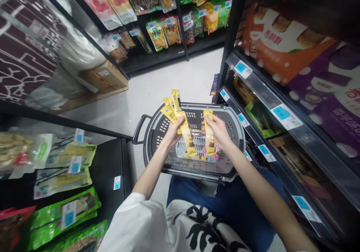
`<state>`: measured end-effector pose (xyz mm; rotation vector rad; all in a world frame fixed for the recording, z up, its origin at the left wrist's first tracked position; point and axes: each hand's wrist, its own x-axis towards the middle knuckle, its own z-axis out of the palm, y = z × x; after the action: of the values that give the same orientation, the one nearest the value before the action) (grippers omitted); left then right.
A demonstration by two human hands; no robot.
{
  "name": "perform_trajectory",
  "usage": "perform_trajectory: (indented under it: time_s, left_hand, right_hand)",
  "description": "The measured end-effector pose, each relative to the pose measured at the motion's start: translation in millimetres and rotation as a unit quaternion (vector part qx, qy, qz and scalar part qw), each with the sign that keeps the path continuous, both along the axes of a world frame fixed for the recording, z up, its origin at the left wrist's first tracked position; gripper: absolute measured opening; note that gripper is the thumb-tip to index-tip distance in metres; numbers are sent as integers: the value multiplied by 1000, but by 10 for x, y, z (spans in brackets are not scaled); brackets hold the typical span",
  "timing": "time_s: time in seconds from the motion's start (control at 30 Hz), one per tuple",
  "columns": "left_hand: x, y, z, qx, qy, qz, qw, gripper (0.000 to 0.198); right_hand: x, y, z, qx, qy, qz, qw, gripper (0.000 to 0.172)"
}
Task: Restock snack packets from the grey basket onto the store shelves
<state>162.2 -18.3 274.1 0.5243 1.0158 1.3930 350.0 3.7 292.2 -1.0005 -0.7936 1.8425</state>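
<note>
Over a dark grey plastic shopping basket [239,132], my left hand [174,129] grips several narrow yellow snack packets [188,137], fanned out above and below the fingers. My right hand [218,128] pinches a single yellow snack packet [209,137], held upright between thumb and fingers. The two hands are apart, at about the same height. Inside the basket lie another yellow packet [194,156] and a pink wrapped item [215,152], partly hidden behind the held packets. The basket's handle [140,130] sticks out to the left.
Shelves with price tags [284,115] rise close on the right, bearing orange and purple boxes [287,42]. Hanging snack bags [157,34] fill the rack ahead. Green bags [63,212] hang at the lower left. A cardboard box [105,77] sits beyond, near the pale floor [152,87].
</note>
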Motion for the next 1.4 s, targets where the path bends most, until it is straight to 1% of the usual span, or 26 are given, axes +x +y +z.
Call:
perform_trajectory:
  time_s: [0.07, 0.17, 0.23, 0.3, 0.43, 0.5, 0.57, 0.63, 0.7, 0.8, 0.87, 0.93, 1.07, 1.13, 1.23, 1.3, 1.4]
  left_hand:
    - [76, 17, -3, 1, 20, -5, 1000, 44]
    - [192, 40, -20, 7, 36, -19, 999, 47]
    - [246, 56, -42, 18, 36, -31, 999, 51]
    - [267, 74, -62, 26, 29, -42, 998, 55]
    - [227, 108, -52, 22, 11, -51, 998, 60]
    - [196, 112, -21, 22, 14, -66, 997, 55]
    - [178, 99, 10, 20, 34, -86, 995, 48]
    - [186, 72, 27, 18, 89, -98, 991, 42]
    - [228, 31, 26, 21, 193, -86, 977, 37]
    - [352, -51, 18, 41, 359, -67, 930, 30]
    - [450, -113, 29, 62, 404, -79, 909, 27]
    - [525, -167, 58, 80, 411, -88, 904, 28]
    - [550, -218, 114, 93, 422, -101, 896, 29]
    - [525, -214, 117, 92, 388, -116, 910, 32]
    - [502, -202, 102, 72, 305, -127, 941, 37]
    - [509, -206, 95, 57, 272, -131, 952, 38]
    - [533, -237, 95, 57, 263, -124, 955, 38]
  right_hand:
    - [-30, -41, -23, 52, -67, 26, 996, 38]
    - [-59, -89, -63, 135, -157, 64, 976, 37]
    - [-56, -99, -70, 149, -182, 76, 969, 42]
    - [-34, -86, -50, 127, -173, 78, 974, 44]
    - [25, -16, 37, 29, -90, 94, 991, 38]
    - [41, 25, 70, -11, -46, 92, 995, 35]
    - [46, 58, 79, -39, -22, 64, 997, 34]
    - [40, 70, 66, -59, -31, 33, 997, 34]
    - [18, 59, 41, -44, -67, 1, 997, 38]
    - [-42, 20, 1, 35, -117, -70, 990, 48]
    - [-79, 4, -24, 56, -121, -109, 985, 52]
    - [-91, 8, -47, 43, -108, -117, 986, 50]
    - [-29, 45, -68, 17, -111, -128, 985, 35]
    - [6, 58, -61, -5, -100, -126, 987, 35]
    - [15, 60, -44, -28, -58, -116, 991, 36]
    - [-3, 52, -42, -14, -49, -122, 991, 35]
    - [-25, 40, -56, 19, -65, -138, 988, 38]
